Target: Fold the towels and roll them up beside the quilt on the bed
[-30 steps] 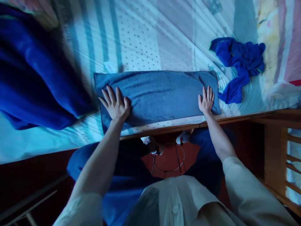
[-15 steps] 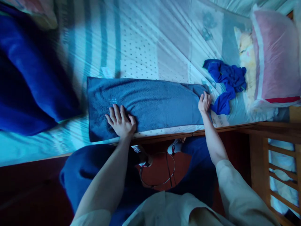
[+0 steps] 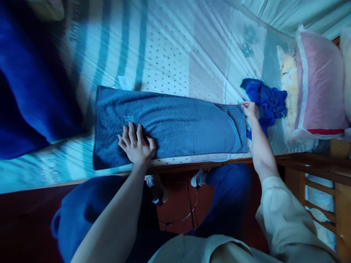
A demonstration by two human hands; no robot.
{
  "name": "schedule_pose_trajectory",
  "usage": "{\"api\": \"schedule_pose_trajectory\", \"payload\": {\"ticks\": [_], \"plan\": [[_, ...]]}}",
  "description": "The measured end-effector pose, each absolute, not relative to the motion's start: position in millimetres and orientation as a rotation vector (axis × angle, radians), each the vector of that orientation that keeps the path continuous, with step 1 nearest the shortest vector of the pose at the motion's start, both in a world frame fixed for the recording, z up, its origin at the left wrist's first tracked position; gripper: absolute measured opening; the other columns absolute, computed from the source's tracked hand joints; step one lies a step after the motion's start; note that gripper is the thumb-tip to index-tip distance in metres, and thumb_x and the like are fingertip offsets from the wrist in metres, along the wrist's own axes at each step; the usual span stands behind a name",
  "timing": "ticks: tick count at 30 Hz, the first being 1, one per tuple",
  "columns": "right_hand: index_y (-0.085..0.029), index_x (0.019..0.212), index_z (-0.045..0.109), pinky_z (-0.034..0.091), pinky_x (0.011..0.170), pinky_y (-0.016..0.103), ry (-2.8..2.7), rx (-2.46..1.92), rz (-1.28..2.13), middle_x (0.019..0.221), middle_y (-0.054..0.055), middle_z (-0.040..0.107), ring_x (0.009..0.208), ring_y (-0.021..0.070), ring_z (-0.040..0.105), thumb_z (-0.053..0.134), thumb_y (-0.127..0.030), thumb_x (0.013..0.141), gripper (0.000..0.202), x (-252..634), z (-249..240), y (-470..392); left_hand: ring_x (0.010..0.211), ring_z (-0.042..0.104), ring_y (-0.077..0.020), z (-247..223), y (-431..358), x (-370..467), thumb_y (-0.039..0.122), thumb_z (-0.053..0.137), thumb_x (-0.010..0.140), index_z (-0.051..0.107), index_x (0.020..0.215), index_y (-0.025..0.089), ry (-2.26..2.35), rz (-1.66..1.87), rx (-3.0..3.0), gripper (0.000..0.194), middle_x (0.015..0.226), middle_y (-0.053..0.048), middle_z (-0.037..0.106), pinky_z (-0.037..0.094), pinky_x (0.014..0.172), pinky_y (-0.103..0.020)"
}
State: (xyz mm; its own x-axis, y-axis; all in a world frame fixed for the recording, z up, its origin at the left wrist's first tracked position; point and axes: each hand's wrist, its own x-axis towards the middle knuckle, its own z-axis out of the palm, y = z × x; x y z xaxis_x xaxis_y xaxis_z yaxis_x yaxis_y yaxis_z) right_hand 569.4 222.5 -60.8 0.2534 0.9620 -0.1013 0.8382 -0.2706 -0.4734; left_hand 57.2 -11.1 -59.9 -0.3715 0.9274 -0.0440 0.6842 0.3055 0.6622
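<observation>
A blue-grey towel (image 3: 181, 124) lies lengthwise along the near edge of the bed, with soft wrinkles across it and a small light embroidered mark near its left end. My left hand (image 3: 138, 144) rests on the towel with fingers spread, just below that mark. At the towel's far right corner, my right hand (image 3: 249, 109) pinches the corner between thumb and fingers. Close beyond the right hand lies a crumpled bright blue cloth (image 3: 270, 100), partly hidden by my wrist.
The bed (image 3: 167, 58) has a striped, dotted sheet. A pink pillow (image 3: 322, 82) in clear plastic lies at the right, and dark blue fabric (image 3: 35, 80) at the left. A wooden rail (image 3: 319, 171) stands at lower right. A cable (image 3: 196, 204) loops on the red floor.
My right hand has moved from the towel's right edge to its upper right corner, and that end now lies straighter. The left hand stays flat on the towel. The view has shifted slightly.
</observation>
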Motion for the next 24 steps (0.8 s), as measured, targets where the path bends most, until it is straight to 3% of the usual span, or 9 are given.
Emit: {"api": "schedule_pose_trajectory", "payload": {"ticks": [5,10,18,21,24], "plan": [[-0.014,0.093,0.077,0.057,0.092,0.037,-1.505,-2.294,0.342,0.097,0.013,0.079,0.093,0.0253,0.074,0.066,-0.014,0.082,0.016,567,-59,228,0.161,0.017,-0.0387,-62,-11,56,0.030,0.057,0.085,0.050,0.153,0.019,2.175,0.760,1.465,0.069,0.169,-0.016,0.034,0.003,0.130,-0.069],[-0.011,0.095,0.076,0.056,0.094,0.038,-1.398,-2.341,0.336,0.101,0.017,0.078,0.096,0.0264,0.074,0.060,-0.012,0.085,0.018,561,-72,230,0.160,0.021,-0.0380,-61,-11,57,0.031,0.057,0.085,0.053,0.151,0.018,2.201,0.753,1.467,0.068,0.168,-0.016,0.037,0.006,0.131,-0.066],[-0.016,0.129,0.065,0.043,0.114,0.052,-1.602,-2.189,-0.078,0.133,0.020,0.061,0.131,0.0310,0.056,0.054,-0.032,0.098,0.036,542,-64,162,0.161,0.020,-0.0361,-58,-11,58,0.031,0.055,0.087,0.051,0.151,0.016,2.217,0.704,1.463,0.066,0.169,-0.016,0.035,0.007,0.129,-0.068],[-0.018,0.130,0.065,0.044,0.113,0.053,-1.648,-2.196,-0.075,0.133,0.020,0.060,0.128,0.0323,0.057,0.047,-0.038,0.101,0.040,536,-50,87,0.161,0.020,-0.0353,-58,-11,57,0.029,0.056,0.087,0.051,0.151,0.018,2.206,0.719,1.461,0.066,0.169,-0.014,0.035,0.006,0.130,-0.066],[-0.018,0.120,0.070,0.050,0.107,0.051,-1.584,-2.227,-0.008,0.120,0.018,0.065,0.117,0.0316,0.064,0.047,-0.044,0.099,0.041,543,-46,8,0.160,0.021,-0.0350,-58,-11,58,0.030,0.054,0.087,0.051,0.153,0.016,2.221,0.716,1.492,0.067,0.169,-0.015,0.035,0.008,0.130,-0.064]]}}
